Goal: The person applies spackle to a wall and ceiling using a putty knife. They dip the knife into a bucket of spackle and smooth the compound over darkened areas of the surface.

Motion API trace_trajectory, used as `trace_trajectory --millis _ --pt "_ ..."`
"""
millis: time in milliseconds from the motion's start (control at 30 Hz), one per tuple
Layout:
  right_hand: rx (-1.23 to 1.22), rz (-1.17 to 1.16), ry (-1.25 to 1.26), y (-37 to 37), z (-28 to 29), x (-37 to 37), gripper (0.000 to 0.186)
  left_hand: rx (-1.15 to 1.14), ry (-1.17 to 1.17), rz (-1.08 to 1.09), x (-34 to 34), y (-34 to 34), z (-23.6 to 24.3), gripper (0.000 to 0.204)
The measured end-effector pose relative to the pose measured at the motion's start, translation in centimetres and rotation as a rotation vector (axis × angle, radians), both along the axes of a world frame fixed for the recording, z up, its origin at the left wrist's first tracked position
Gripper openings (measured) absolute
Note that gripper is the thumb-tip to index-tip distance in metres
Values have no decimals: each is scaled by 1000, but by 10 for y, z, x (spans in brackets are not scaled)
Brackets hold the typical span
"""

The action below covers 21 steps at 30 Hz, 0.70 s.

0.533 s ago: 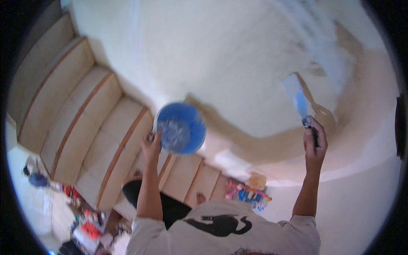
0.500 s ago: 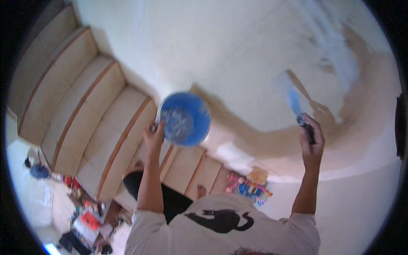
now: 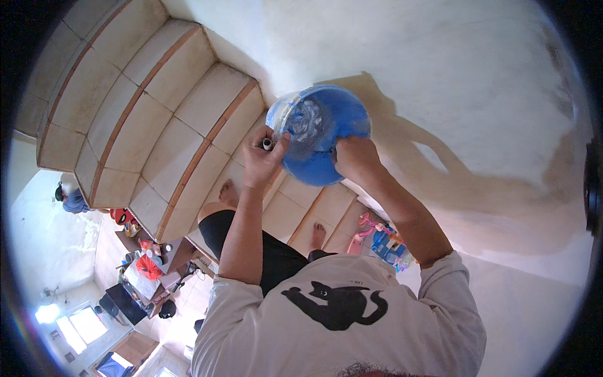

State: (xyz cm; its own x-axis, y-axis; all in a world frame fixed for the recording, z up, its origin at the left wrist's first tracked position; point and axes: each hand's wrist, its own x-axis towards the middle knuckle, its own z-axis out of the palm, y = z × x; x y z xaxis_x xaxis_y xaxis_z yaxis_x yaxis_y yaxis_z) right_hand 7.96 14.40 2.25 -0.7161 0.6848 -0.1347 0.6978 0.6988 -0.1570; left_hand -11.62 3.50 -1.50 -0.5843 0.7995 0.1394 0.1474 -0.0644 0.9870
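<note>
Blue bucket (image 3: pixel 348 116), its left rim gripped by the left hand (image 3: pixel 260 158) and stairs (image 3: pixel 191 119) under it, could tip if the right hand (image 3: pixel 356 157) inside it, holding I can't tell what, pushes hard.

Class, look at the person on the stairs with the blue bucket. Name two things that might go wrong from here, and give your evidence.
1. The blue bucket could tip and spill its pale paste: the left hand grips only one side while the right hand reaches inside.
2. The person might lose their footing: their bare feet are on the stairs.
</note>
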Motion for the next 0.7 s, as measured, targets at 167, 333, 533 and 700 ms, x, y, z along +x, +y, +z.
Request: trace_trajectory --millis 167,333,533,700 --pt "-102 -51 130 -4 -9 -8 24 29 5 -23 -2 -4 -4 27" --pt "-119 -47 175 -5 -19 -8 25 37 -26 -14 1 -7 4 26" --pt "-103 -97 177 -13 4 -2 24 66 36 56 7 -7 11 31" --pt "-20 -143 325 -18 30 34 26 14 64 104 8 -10 14 31"
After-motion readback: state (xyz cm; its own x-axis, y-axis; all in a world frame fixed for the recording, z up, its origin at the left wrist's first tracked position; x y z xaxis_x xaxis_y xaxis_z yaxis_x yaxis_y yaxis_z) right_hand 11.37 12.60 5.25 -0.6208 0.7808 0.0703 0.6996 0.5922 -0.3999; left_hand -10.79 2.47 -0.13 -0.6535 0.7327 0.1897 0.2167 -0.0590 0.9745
